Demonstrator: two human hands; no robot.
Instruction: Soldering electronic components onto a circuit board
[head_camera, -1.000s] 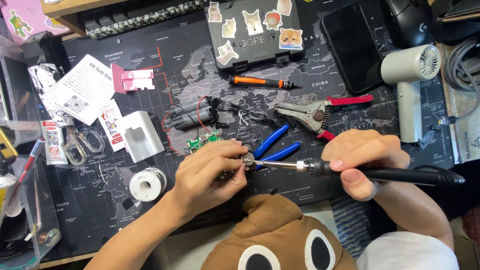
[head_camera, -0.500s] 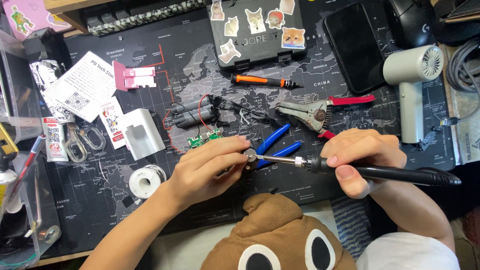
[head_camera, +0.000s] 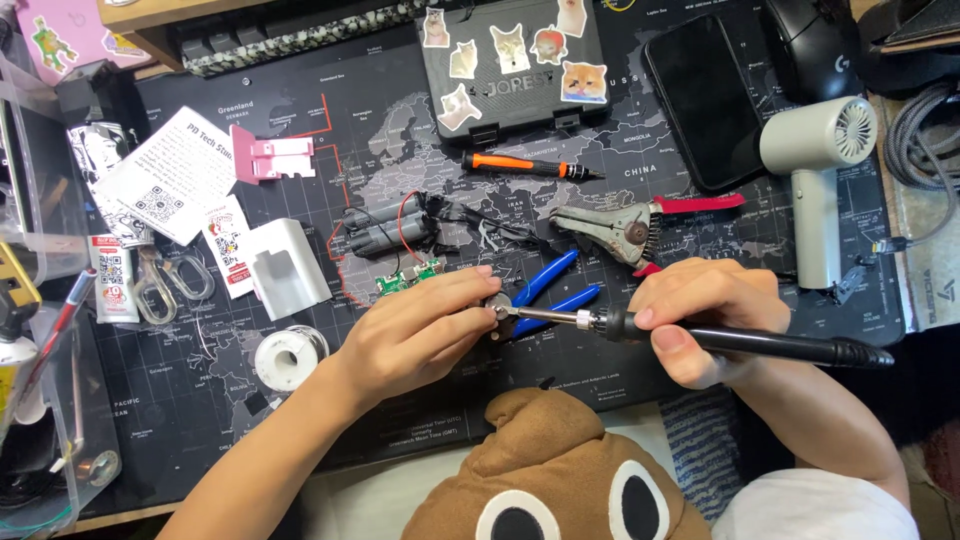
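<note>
My right hand (head_camera: 705, 315) grips a black soldering iron (head_camera: 760, 345) whose metal tip points left. My left hand (head_camera: 415, 335) pinches a small round metal part (head_camera: 497, 305) right at the iron's tip. Just above my left hand lie a small green circuit board (head_camera: 405, 280) and a dark battery pack with red and black wires (head_camera: 390, 228). Blue-handled cutters (head_camera: 560, 290) lie under the iron's shaft. A spool of solder (head_camera: 287, 357) sits left of my left forearm.
A black world-map mat (head_camera: 400, 130) covers the desk. On it lie red-handled wire strippers (head_camera: 640, 225), an orange screwdriver (head_camera: 525, 165), a stickered black case (head_camera: 515, 65), a phone (head_camera: 705, 100), a grey hair dryer (head_camera: 815, 175), a white cover (head_camera: 288, 265), a pink part (head_camera: 272, 158), leaflets (head_camera: 170, 180). A brown plush (head_camera: 550, 470) lies nearest me.
Both hands have stayed together at the iron's tip, with only a slight shift; the small part is still held against the tip.
</note>
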